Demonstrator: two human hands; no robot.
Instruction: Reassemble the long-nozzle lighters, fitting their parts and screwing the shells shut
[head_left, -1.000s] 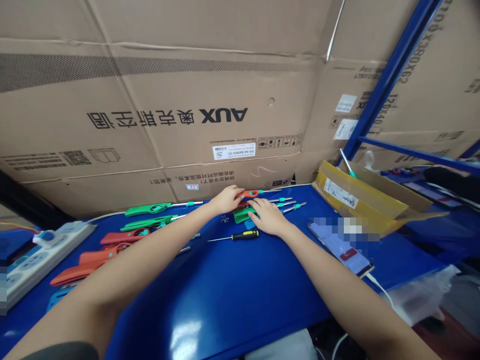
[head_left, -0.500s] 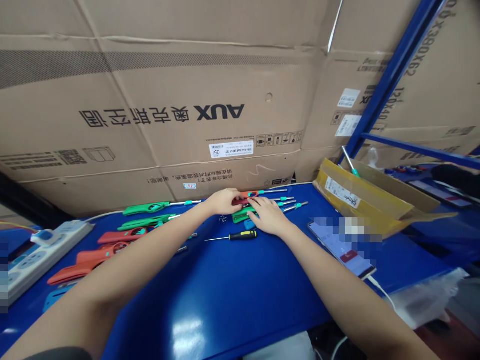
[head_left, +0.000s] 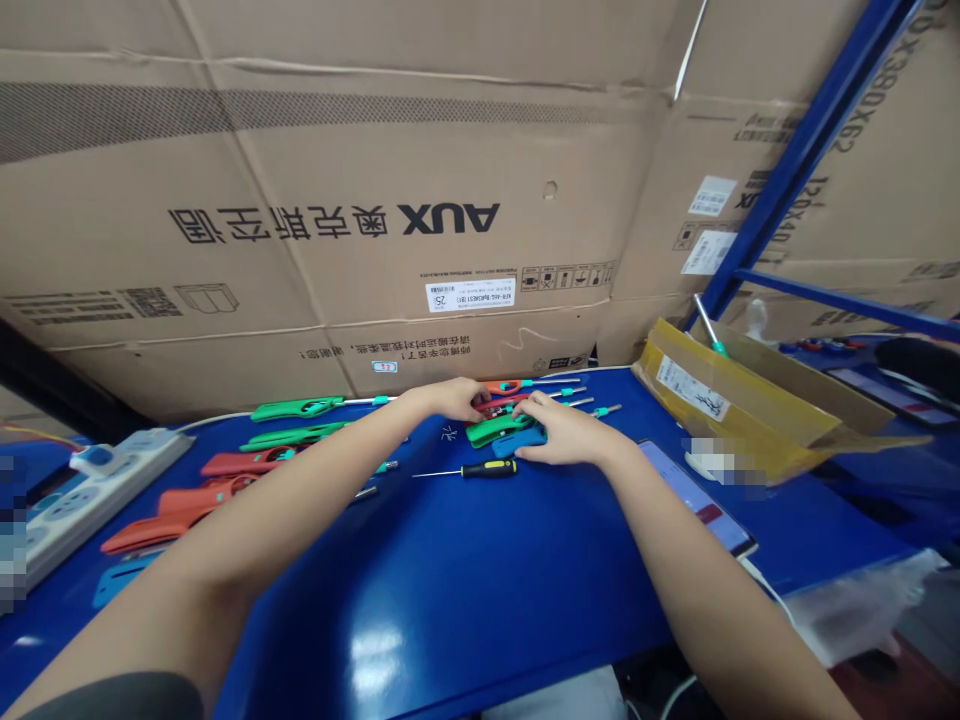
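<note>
Long-necked lighters lie side by side on the blue table, metal tubes pointing right. My left hand (head_left: 460,398) has its curled fingers on the butt of a red lighter (head_left: 504,404), just in front of an orange lighter (head_left: 501,386). Over the tubes' side, my right hand (head_left: 564,432) arches with thumb and fingers apart around a green lighter (head_left: 489,432) and a blue lighter (head_left: 517,441). Its fingertips are near the red and green bodies, and the thumb is by the blue one. Just in front lies a black and yellow screwdriver (head_left: 489,469).
More green, red and blue lighters, such as a green one (head_left: 296,409), lie at left beside a white power strip (head_left: 97,505). At right are a charging phone (head_left: 697,500) and an open cardboard box (head_left: 720,395). A large cardboard sheet (head_left: 337,150) stands behind.
My right hand has shifted slightly right and spread its thumb from its fingers, uncovering more of the green and blue lighters. My left hand stays by the red lighter.
</note>
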